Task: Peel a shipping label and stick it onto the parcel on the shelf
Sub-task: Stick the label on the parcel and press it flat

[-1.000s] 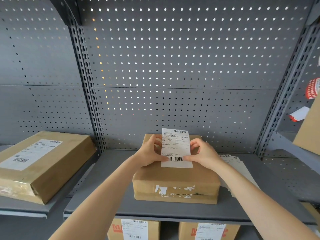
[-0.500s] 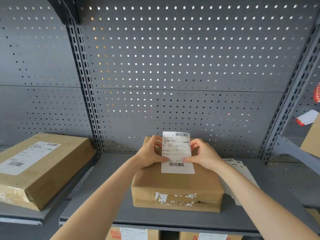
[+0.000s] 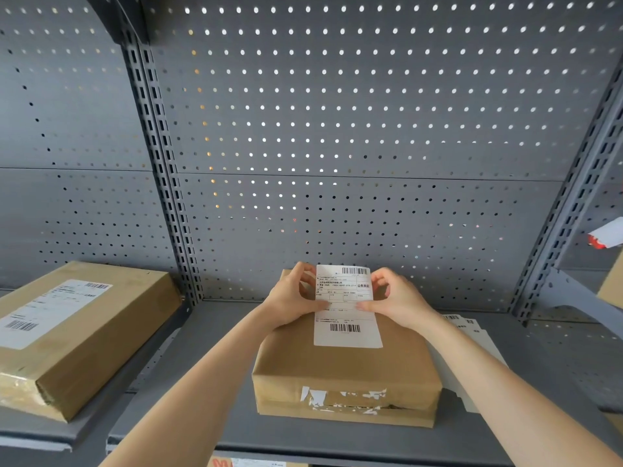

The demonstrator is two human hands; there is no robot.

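A brown cardboard parcel [image 3: 347, 369] lies on the grey shelf [image 3: 209, 399] in the middle of the view. A white shipping label [image 3: 347, 311] with barcodes at top and bottom is held over the parcel's top. Its lower part lies against the cardboard and its upper part stands up towards the back. My left hand [image 3: 293, 298] pinches the label's left edge and my right hand [image 3: 397, 298] pinches its right edge, thumbs on the printed face. Whether the backing is still on it cannot be told.
A second brown parcel [image 3: 77, 332] with a label lies on the left shelf. Loose label sheets [image 3: 472, 348] lie to the right of the middle parcel. Perforated grey back panel [image 3: 337, 129] and slotted uprights [image 3: 161, 163] close in behind. Boxes show on the shelf below.
Both hands have slid up the label's edges from its lower barcode to its middle. More of the label's lower part now lies on the parcel. The camera has tilted slightly.
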